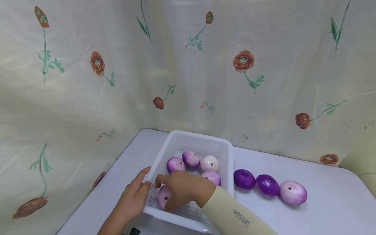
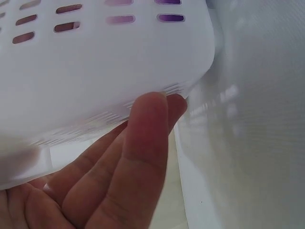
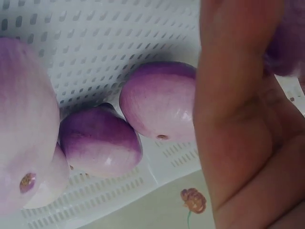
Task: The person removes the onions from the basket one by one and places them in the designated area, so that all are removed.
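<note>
In the head view a white perforated plastic basket [image 1: 227,153] contains several peeled red onions, purple fading to white. My right hand [image 1: 186,187] reaches into its near left part and grips an onion [image 1: 164,197], with fingers on one side and thumb on the other. In the right wrist view a purple part of the gripped onion [image 3: 288,43] shows at the upper right edge, mostly hidden by the hand. My left hand [image 1: 132,199] touches the basket's left side with its fingers fairly straight. The left wrist view shows its thumb [image 2: 148,129] against the lower basket wall.
To the right of the basket, three more onions lie in a row on the white table: a dark purple one [image 1: 244,179], another dark one [image 1: 267,185] and a paler one [image 1: 293,193]. A flower-printed curtain [image 1: 188,71] hangs behind and on the left.
</note>
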`<state>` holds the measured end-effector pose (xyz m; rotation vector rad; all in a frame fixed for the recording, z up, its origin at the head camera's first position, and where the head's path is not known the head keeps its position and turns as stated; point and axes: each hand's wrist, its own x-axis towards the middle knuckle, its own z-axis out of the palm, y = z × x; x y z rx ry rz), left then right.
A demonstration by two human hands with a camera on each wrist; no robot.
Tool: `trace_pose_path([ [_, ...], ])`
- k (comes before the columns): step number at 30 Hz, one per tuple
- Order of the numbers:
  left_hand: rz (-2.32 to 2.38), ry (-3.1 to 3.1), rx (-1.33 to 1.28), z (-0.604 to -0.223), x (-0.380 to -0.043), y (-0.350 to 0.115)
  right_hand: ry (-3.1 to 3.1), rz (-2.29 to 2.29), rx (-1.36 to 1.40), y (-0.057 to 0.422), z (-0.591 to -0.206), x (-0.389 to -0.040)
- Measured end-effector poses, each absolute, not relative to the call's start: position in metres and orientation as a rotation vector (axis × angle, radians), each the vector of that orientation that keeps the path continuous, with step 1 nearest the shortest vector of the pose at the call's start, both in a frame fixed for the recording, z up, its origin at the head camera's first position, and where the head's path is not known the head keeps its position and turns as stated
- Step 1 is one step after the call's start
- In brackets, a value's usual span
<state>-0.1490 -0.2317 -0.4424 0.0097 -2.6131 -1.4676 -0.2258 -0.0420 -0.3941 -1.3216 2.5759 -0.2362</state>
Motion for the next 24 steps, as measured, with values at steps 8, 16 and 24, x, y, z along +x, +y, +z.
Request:
trace_pose_path([
  [8,-1.454,-2.610,0.007,-0.4427,-0.1494,-0.2310,2.576,-0.248,-1.408,-0.0421,-0.3968,-0.2280],
  [16,-1.446,-2.598,-0.010,-0.4428,-0.1491,-0.2316,2.575,-0.210,-1.426,-0.0412,-0.3949,-0.2259],
  [24,-1.454,-2.599,-0.018,-0.4433,-0.1490,-0.2327,2.586,-0.196,-1.421,-0.0418,-0.3953,-0.2267],
])
